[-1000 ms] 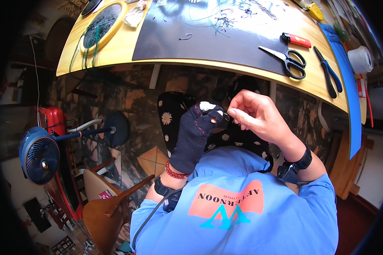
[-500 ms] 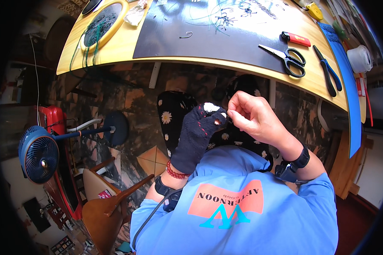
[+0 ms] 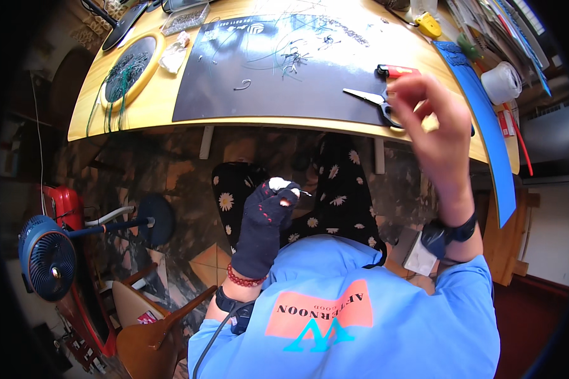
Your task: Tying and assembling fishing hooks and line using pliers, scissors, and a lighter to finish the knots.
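My left hand, in a dark glove with worn fingertips, is closed over my lap. A thin shiny piece sticks out from its fingertips; the rest is hidden. My right hand, bare and slightly blurred, is raised at the table's front right, thumb and fingers apart with nothing seen in them. It covers most of the handles of the scissors, whose blades point left. Just behind it lies a red lighter. A single hook rests on the dark mat.
Tangled dark hooks and line lie farther back on the mat. A yellow-rimmed round tray with green threads stands left, beside crumpled tissue. A blue strip overhangs the right edge. A fan and wooden chair stand left.
My right hand has left my left hand and moved up and right to the scissors. The left hand stays closed over my lap. The whole view has shifted.
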Demonstrator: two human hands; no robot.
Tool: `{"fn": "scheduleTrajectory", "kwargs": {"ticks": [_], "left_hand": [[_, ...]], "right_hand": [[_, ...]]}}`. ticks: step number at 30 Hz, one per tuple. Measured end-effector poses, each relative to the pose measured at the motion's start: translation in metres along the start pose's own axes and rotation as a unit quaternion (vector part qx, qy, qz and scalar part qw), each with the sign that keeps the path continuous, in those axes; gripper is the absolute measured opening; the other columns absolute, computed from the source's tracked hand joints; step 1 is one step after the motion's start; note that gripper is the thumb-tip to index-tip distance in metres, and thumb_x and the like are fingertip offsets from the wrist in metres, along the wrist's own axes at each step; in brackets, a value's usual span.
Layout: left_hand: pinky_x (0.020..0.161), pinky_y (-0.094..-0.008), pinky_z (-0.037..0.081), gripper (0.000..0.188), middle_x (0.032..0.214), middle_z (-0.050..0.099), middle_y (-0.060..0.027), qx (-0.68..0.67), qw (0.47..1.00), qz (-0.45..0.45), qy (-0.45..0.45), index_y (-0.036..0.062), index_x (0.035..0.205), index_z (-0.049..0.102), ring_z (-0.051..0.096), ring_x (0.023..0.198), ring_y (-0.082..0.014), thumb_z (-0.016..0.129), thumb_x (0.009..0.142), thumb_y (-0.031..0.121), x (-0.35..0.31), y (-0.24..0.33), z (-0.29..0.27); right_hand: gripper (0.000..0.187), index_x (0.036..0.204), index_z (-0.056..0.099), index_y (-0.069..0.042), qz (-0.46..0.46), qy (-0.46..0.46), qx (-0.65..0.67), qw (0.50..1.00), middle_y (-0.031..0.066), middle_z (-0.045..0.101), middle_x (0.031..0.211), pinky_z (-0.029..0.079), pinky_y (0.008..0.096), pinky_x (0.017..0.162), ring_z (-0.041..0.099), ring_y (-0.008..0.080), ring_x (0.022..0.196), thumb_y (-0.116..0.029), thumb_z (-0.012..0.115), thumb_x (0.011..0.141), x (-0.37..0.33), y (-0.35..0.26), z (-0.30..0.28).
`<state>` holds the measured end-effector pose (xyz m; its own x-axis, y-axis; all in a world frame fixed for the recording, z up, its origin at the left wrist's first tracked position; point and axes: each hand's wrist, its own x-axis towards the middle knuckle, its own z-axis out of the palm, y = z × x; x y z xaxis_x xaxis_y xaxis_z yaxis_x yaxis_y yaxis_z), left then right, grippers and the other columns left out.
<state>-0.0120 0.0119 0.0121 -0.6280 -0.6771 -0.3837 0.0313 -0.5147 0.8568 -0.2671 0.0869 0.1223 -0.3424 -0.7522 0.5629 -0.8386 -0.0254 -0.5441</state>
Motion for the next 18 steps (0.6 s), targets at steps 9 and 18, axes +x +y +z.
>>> {"fn": "scheduleTrajectory", "kwargs": {"ticks": [9, 18], "left_hand": [[0.057, -0.0197, 0.031, 0.017, 0.076, 0.051, 0.0099, -0.008, 1.000, 0.007, -0.003, 0.0093, 0.097, 0.068, 0.041, 0.066, -0.0009, 0.070, 0.092, 0.026, 0.000, 0.002, -0.001], [0.052, -0.0224, 0.024, 0.016, 0.067, 0.039, 0.0089, -0.078, 0.997, -0.022, -0.006, 0.0125, 0.094, 0.060, 0.032, 0.056, -0.0031, 0.064, 0.095, 0.028, 0.002, 0.002, -0.011]], "right_hand": [[0.013, 0.100, 0.069, -0.001, -0.055, -0.123, -0.152, 0.979, 0.0094, 0.067, 0.093, 0.052, 0.0343, 0.077, 0.067, 0.0218, 0.086, -0.005, 0.068, 0.088, 0.046, 0.068, -0.015], [0.015, 0.109, 0.056, -0.002, 0.129, -0.096, 0.392, 0.906, 0.0014, 0.059, 0.082, 0.043, 0.0212, 0.061, 0.055, 0.0060, 0.070, -0.015, 0.053, 0.102, -0.013, -0.031, 0.008]]}}
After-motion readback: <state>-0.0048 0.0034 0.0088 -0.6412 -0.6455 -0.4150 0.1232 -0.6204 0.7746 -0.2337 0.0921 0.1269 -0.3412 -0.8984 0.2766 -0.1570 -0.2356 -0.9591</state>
